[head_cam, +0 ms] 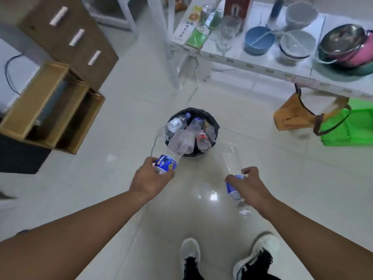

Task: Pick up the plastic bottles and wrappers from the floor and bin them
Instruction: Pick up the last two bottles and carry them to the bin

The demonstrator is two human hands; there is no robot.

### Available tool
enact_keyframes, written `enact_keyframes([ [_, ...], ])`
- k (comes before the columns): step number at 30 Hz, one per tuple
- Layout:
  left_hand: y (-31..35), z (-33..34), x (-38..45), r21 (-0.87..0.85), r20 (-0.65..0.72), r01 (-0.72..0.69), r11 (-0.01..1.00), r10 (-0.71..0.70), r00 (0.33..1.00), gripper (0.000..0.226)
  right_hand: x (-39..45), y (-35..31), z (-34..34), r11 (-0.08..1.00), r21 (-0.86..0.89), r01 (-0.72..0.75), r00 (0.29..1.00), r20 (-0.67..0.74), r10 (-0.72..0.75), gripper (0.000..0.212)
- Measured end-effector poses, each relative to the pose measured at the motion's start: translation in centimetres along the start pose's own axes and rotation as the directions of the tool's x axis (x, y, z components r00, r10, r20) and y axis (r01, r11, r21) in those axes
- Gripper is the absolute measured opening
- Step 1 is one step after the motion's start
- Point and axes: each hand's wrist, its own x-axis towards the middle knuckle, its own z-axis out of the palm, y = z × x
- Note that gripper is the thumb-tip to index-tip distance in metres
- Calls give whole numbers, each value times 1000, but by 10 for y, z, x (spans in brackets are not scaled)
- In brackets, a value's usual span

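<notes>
Left of frame: wooden crate [48, 110] and brown drawer unit [66, 35], both well clear of the work.

Left hand [151, 178], lower centre-left: grip wrapped around the labelled base of a clear plastic bottle [171, 150], fingers pressed against the blue label. The neck end tilts up-frame and overlaps the near rim of the bin [192, 132].

Centre: the bin is small, black-lined and already crowded; at least 4 bottles stand or lean inside, some poking above the rim. Little open space shows.

Right hand [249, 185], lower centre-right: grip curled on a second bottle [232, 170] at its blue label, thumb and forefinger partly spread; this bottle sits short of the bin, over bare floor.

Right of frame: counter [262, 65] with bowls, green basket [347, 126] below.

Judgement: drop step in hand. Best to feed the left bottle neck-first into a gap between those already in, release low, then bring the right one over. Tossing risks a bounce off the heap. No wrappers visible on the floor here.
</notes>
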Motion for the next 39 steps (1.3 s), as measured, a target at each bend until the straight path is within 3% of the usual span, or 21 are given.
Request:
enact_keyframes([
  [5, -8, -9, 36, -32, 17, 117, 993, -117, 993, 53, 44, -50, 29, 995, -89, 49, 999, 22, -48, 64],
  [13, 42, 38, 109, -3, -11, 149, 989, -149, 989, 52, 140, -113, 15, 991, -108, 74, 997, 13, -73, 52],
  [17, 52, 68, 148, 160, -59, 148, 976, -140, 988, 55, 185, -131, 14, 983, -185, 12, 999, 45, -4, 47],
  [20, 54, 91, 170, 215, -50, 135, 967, -127, 991, 61, 215, -138, 24, 964, -266, 8, 995, 94, 17, 26],
  [27, 65, 121, 226, 223, 38, 47, 974, -57, 998, 62, 277, -168, 60, 912, -409, -31, 993, 91, 74, 38],
  [31, 66, 129, 266, 218, 101, 90, 972, -114, 988, 71, 314, -177, 78, 895, -436, -89, 990, 57, 126, 24],
  [36, 57, 135, 278, 265, 139, 102, 959, -143, 980, 76, 328, -173, 104, 855, -507, -105, 985, 62, 158, 23],
  [39, 59, 126, 268, 257, 129, 105, 961, -142, 981, 79, 313, -172, 104, 862, -496, -108, 989, 36, 144, 46],
])
